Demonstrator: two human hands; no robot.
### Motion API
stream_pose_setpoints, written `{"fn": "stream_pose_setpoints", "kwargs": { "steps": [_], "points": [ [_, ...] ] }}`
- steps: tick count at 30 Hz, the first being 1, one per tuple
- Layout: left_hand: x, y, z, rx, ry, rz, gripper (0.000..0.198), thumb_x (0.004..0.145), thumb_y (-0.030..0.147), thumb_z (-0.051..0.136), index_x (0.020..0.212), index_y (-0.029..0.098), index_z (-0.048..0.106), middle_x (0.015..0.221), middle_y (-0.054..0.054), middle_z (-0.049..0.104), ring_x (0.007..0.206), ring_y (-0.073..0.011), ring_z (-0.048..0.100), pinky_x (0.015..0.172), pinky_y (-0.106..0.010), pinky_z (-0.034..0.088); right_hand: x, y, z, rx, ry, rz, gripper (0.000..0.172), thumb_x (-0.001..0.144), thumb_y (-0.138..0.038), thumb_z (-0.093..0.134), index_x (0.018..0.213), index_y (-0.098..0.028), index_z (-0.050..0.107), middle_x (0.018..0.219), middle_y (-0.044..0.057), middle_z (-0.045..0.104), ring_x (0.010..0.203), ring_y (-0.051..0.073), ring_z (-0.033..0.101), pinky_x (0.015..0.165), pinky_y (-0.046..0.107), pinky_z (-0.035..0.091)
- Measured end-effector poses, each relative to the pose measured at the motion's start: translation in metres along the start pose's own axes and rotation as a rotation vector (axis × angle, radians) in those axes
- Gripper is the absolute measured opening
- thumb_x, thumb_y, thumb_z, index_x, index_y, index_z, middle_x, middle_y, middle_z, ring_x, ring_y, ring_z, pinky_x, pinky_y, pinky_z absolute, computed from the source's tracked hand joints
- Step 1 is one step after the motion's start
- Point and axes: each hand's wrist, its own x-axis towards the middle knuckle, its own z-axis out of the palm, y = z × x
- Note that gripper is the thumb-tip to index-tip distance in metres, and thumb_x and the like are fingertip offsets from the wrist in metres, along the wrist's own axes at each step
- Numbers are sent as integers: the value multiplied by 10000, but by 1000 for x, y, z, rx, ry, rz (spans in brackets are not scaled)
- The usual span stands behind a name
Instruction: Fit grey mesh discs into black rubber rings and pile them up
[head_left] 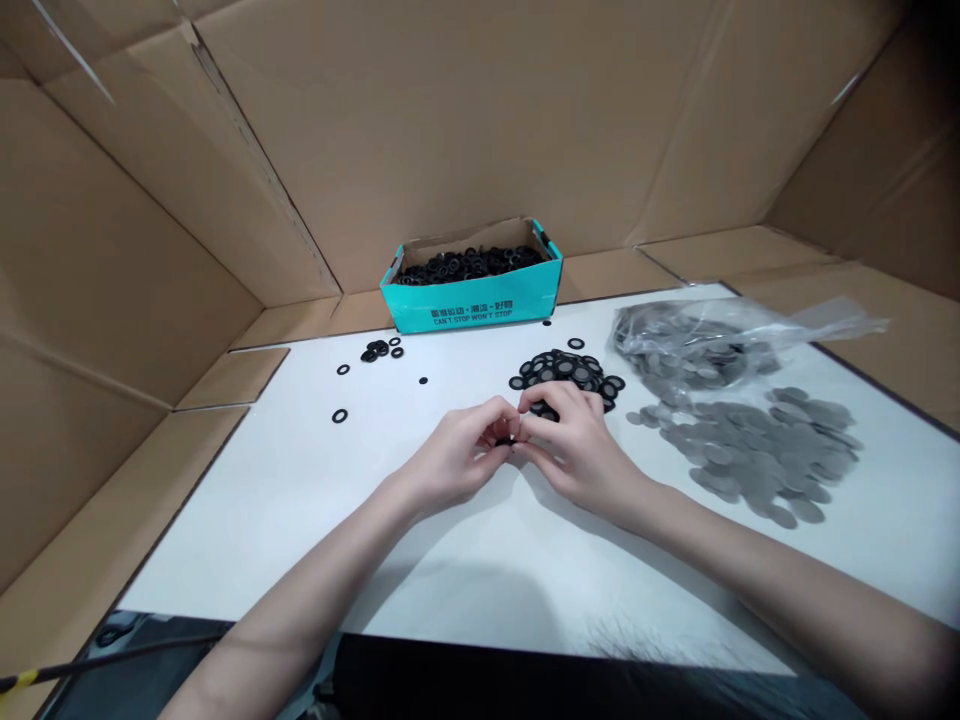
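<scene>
My left hand [459,455] and my right hand [571,440] meet at the middle of the white table [315,500], fingertips pinched together on a small black piece that I cannot make out clearly. Just behind my right hand lies a pile of black rings fitted with grey discs [568,372]. To the right spreads a heap of loose grey mesh discs [757,445]. A teal box [480,298] full of black rubber rings stands at the back.
A clear plastic bag [705,340] holding more grey discs lies at the back right. A few loose black rings [381,349] lie scattered at the back left. Brown cardboard walls [150,250] enclose the table on three sides.
</scene>
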Motion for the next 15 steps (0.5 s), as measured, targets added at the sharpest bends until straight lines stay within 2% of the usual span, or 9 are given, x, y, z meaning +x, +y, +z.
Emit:
{"fn": "stream_pose_setpoints", "kwargs": {
  "steps": [5,15],
  "points": [
    [1,-3,3,-37,47,33,143,844,96,565,944,193,534,876,0,615,775,-112,586,765,-253,520,2,4,-2,20,15,75,58,898,-214,627,848,-218,656,1130,100,635,1080,302,545,785,428,346],
    [2,1,1,-53,67,43,108,879,107,555,952,173,598,904,-16,649,808,-117,596,766,-253,514,2,3,-2,56,-3,93,96,914,-206,613,827,-198,652,1090,90,670,1048,281,563,791,410,327]
  ]
}}
